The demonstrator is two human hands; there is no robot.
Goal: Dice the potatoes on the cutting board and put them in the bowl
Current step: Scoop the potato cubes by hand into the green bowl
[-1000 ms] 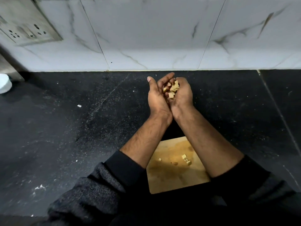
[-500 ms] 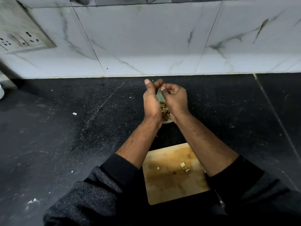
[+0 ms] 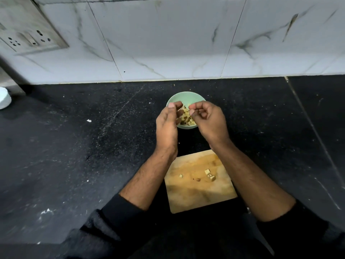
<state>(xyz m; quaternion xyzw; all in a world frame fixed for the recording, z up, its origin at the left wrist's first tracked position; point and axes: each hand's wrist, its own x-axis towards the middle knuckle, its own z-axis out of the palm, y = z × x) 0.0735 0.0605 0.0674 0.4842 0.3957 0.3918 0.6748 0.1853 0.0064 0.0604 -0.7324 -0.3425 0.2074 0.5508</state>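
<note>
Both hands hover over the bowl [image 3: 186, 96], left hand [image 3: 167, 126] loosely open, right hand [image 3: 207, 120] curled and seemingly empty, probably shedding clinging potato pieces [image 3: 186, 119] beneath them.

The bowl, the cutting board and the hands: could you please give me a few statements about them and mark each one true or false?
1. The bowl holds diced potato. True.
2. The cutting board is bare. False: a few potato pieces lie on it.
3. Both the left hand and the right hand are above the bowl. True.
4. The bowl sits between the board and the person. False: it sits beyond the board, toward the wall.
5. A knife rests on the board. False: no knife is in view.
</note>
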